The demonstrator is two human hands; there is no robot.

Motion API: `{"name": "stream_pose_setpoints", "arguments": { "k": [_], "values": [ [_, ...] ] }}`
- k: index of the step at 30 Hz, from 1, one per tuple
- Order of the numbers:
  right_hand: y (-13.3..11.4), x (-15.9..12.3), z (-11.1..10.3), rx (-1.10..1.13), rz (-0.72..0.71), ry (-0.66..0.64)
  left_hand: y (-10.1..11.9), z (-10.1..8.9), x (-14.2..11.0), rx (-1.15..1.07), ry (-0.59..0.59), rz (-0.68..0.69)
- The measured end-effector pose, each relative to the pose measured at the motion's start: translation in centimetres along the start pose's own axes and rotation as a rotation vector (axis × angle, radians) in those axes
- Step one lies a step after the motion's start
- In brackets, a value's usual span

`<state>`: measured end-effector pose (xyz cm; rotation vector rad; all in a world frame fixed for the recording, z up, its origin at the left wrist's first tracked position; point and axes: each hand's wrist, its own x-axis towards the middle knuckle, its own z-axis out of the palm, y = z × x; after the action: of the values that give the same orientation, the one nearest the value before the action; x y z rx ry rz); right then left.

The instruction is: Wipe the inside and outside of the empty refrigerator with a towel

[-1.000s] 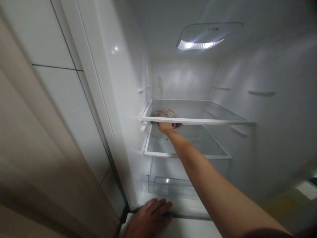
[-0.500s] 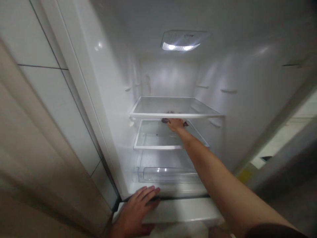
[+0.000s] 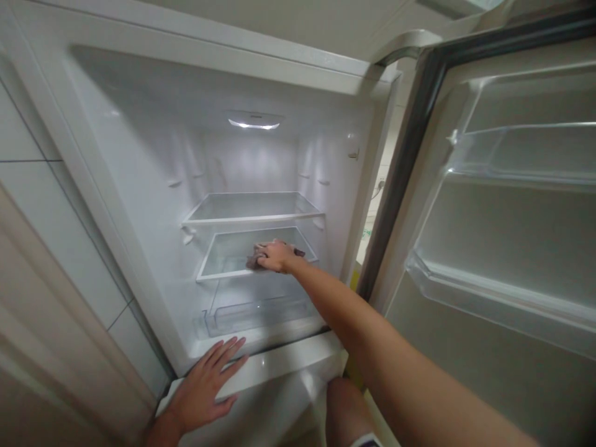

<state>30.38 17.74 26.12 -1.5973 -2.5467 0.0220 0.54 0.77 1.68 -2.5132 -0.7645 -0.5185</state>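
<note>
Inside an open fridge, my right hand point(image 3: 278, 256) is closed on a greyish-brown cloth point(image 3: 257, 257) and presses it on the lower glass shelf point(image 3: 223, 256), near the shelf's front. Parts of the cloth stick out on both sides of the hand. My left hand point(image 3: 202, 385) rests with its fingers spread on the white ledge point(image 3: 279, 361) at the fridge's bottom front, holding nothing. Above the right hand lies the upper glass shelf point(image 3: 251, 208).
A clear plastic drawer point(image 3: 256, 315) sits below the shelves. The fridge door point(image 3: 488, 230), with clear racks, stands swung out on the right. A lit lamp point(image 3: 255, 121) is at the top inside. Tiled wall point(image 3: 28, 130) borders the left. My knee point(image 3: 347, 410) is below.
My right hand has drawn the cloth from the back of the lower shelf toward its front. The view has pulled back, bringing the door into sight. My left hand's fingers are more spread.
</note>
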Motion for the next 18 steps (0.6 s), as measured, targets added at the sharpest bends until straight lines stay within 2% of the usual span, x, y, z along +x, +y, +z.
{"name": "stream_pose_setpoints", "arguments": {
  "k": [5, 9, 12, 14, 18],
  "values": [
    [5.9, -0.6, 0.5, -0.068, 0.212, 0.044, -0.1, 0.0, 0.1, 0.027, 0.031, 0.011],
    [7.2, 2.5, 2.1, -0.077, 0.245, 0.050, -0.5, 1.0, -0.4, -0.009, 0.014, -0.001],
    [6.4, 6.9, 3.0, -0.068, 0.222, 0.047, -0.6, 2.4, -0.8, -0.004, 0.019, 0.004],
    [5.1, 10.4, 3.6, -0.058, 0.197, 0.040, -0.5, 3.3, -1.1, 0.000, 0.011, -0.006],
    [-0.3, 16.9, 4.8, -0.035, 0.118, 0.030, -0.4, 4.1, -1.5, -0.043, -0.077, -0.045]
  ]
}}
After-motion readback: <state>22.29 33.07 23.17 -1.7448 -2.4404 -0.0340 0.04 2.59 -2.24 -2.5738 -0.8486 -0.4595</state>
